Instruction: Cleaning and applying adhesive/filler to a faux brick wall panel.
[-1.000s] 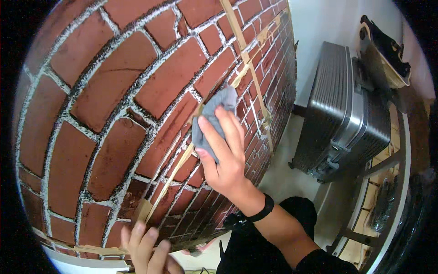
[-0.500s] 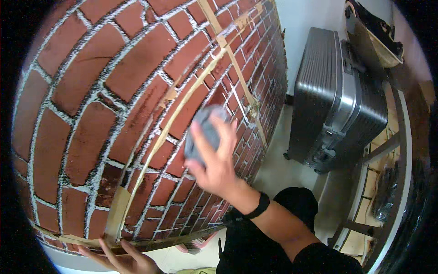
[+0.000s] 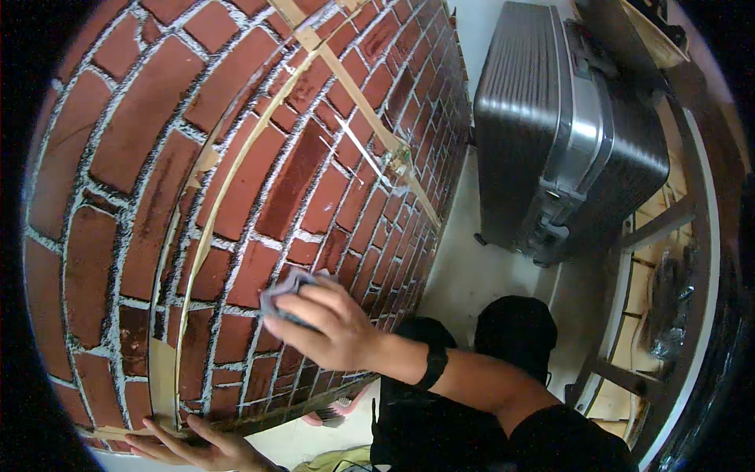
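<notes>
A large panel covered in red brick-pattern sheeting (image 3: 157,165) fills the left and middle of the view. Strips of tan tape (image 3: 346,79) run across it, some peeling at the edges. My right hand (image 3: 326,322) presses a crumpled grey cloth (image 3: 285,293) against the lower middle of the bricks, fingers curled over it; a black band is on that wrist. At the panel's near edge, my left hand (image 3: 200,448) rests with its fingers spread, close to the lower end of a tape strip (image 3: 163,385).
A dark grey ribbed suitcase (image 3: 523,118) stands on the pale floor (image 3: 456,267) at the right. Beyond it is a metal-framed rack (image 3: 700,236) with wooden slats. Below the panel's near edge lie a pink brush-like item (image 3: 334,411) and yellow-green fabric (image 3: 334,460).
My right hand has moved the cloth down and left over the brick surface. The view has shifted, so the suitcase appears higher. My left hand stays at the near edge.
</notes>
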A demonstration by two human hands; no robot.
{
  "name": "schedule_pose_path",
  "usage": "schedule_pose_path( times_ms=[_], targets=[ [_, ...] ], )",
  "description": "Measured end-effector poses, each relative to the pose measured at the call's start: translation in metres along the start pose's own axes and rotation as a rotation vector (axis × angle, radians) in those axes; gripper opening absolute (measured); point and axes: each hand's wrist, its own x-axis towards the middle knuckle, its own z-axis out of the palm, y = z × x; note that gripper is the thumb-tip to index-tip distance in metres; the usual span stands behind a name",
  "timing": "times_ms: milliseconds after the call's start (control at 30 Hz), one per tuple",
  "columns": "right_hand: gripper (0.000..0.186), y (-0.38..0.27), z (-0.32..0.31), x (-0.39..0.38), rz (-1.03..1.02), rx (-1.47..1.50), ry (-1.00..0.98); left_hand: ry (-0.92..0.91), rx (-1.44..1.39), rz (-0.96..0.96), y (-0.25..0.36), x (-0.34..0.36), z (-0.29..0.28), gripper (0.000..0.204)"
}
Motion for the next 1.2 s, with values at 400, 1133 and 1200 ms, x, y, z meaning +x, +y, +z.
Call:
schedule_pose_path(
  times_ms=[400, 1133, 1200],
  targets=[
    [0.044, 0.000, 0.014, 0.037, -0.292, -0.004, -0.139, -0.068, 0.050, 0.025, -0.004, -0.002, -0.006, 0.048],
    [0.048, -0.001, 0.003, 0.120, 0.045, -0.141, 0.088, -0.151, 0.061, -0.144, 0.000, -0.010, -0.017, 0.052],
    [0.050, -0.012, 0.004, 0.121, 0.076, -0.141, 0.079, -0.174, 0.040, -0.162, 0.001, -0.011, -0.019, 0.056]
  ],
)
